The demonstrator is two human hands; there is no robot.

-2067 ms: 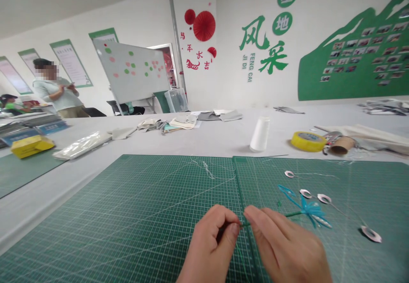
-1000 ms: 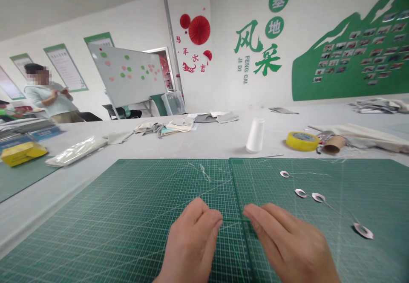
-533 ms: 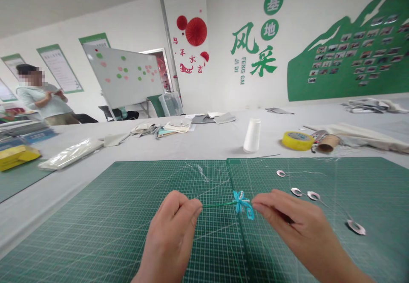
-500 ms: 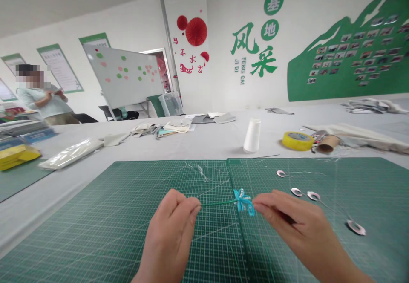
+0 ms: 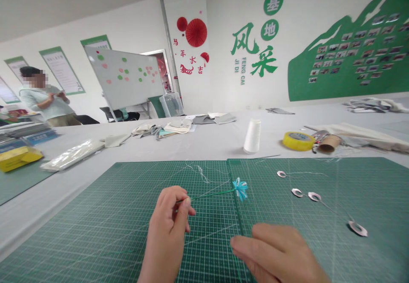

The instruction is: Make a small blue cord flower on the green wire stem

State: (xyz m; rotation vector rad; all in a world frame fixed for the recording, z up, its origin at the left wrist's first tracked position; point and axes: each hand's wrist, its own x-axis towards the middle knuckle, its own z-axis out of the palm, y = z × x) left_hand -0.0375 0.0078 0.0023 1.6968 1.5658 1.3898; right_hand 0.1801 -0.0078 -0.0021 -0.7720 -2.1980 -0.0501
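Note:
My left hand [image 5: 171,217] pinches a thin green stem [image 5: 212,194] between thumb and fingers. At the stem's right end is a small blue flower [image 5: 240,189] with looped petals and white parts, held above the cutting mats. My right hand [image 5: 275,251] is lower and to the right, apart from the flower. Its fingers are pressed together, and whatever they may hold is hidden. A green thread [image 5: 237,264] shows just below its fingertips; I cannot tell whether they touch it.
Green cutting mats [image 5: 128,197] lie under my hands. Several pale oval rings [image 5: 315,196] with threads are at right. Behind stand a white thread cone [image 5: 252,136], yellow tape [image 5: 298,141] and a cardboard tube [image 5: 329,143]. Fabric scraps [image 5: 175,126] lie farther back; a person [image 5: 47,99] stands at far left.
My right hand has let go of the flower and moved down and slightly left. The flower has risen a little, its stem now slanting upward to the right from my left hand.

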